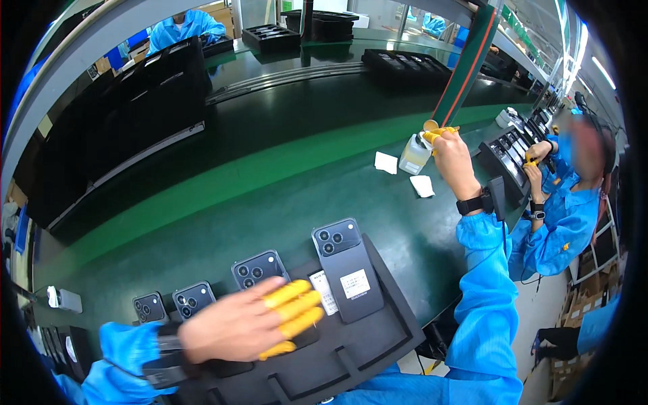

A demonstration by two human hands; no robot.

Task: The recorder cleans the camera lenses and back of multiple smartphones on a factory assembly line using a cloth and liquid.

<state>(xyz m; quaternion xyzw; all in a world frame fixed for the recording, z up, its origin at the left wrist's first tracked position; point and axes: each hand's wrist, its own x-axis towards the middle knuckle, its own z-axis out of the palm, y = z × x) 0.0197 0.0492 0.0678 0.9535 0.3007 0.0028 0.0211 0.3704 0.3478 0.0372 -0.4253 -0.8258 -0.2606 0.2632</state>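
Yellow finger cots cover the fingertips of both my hands. My left hand (250, 322) lies stretched out, palm down, across a smartphone (260, 268), hiding most of it. My right hand (451, 158) reaches far forward, its fingers closed at the top of a translucent white bottle (413, 156), which stands on the bench. Several dark smartphones rest back-up in a black tray (398, 314) in front of me. The rightmost smartphone (351, 273) sits higher, overlapping the tray's far rim, with a white label on its back. A white paper strip (325, 294) shows beside it.
Two white wipes (386, 163) lie by the bottle on the green bench (270, 202). Another white bottle (64, 299) stands at far left. Black trays (405, 67) sit beyond. At right a co-worker (560, 202) in blue handles a tray of phones.
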